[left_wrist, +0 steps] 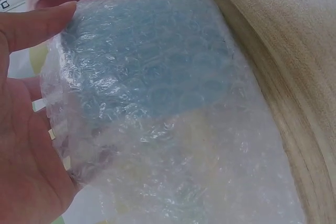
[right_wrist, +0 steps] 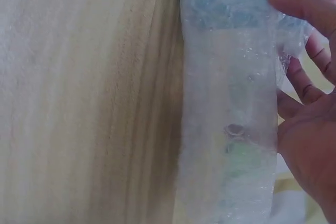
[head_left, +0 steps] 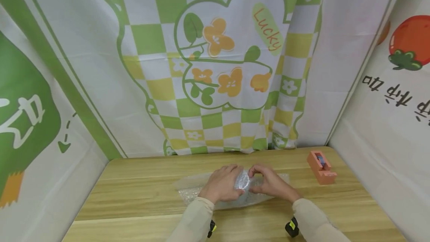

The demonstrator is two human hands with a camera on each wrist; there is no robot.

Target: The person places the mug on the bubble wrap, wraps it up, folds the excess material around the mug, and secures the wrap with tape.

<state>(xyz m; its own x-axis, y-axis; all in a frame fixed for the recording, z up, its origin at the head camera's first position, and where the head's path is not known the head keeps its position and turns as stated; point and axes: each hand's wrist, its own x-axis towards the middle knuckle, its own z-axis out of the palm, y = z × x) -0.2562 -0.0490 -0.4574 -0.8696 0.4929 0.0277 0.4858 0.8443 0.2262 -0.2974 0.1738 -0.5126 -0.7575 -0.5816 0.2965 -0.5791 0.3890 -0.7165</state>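
Observation:
A light-blue object [left_wrist: 152,59] lies under clear bubble wrap [left_wrist: 220,166]; its exact kind is hidden by the wrap. My left hand [head_left: 224,183] holds the wrapped object from the left, its thumb [left_wrist: 42,24] at the edge and the fingers partly behind it. From the right, my right hand [head_left: 271,184] grips the wrap around the object, thumb [right_wrist: 304,6] on the near face and other fingers behind. More bubble wrap [head_left: 191,189] spreads flat on the table to both sides of the hands.
An orange tape dispenser [head_left: 321,169] with a blue roll stands at the table's back right. The wooden table [head_left: 134,193] meets a checked curtain [head_left: 208,122] at the back, with printed cloth walls on both sides.

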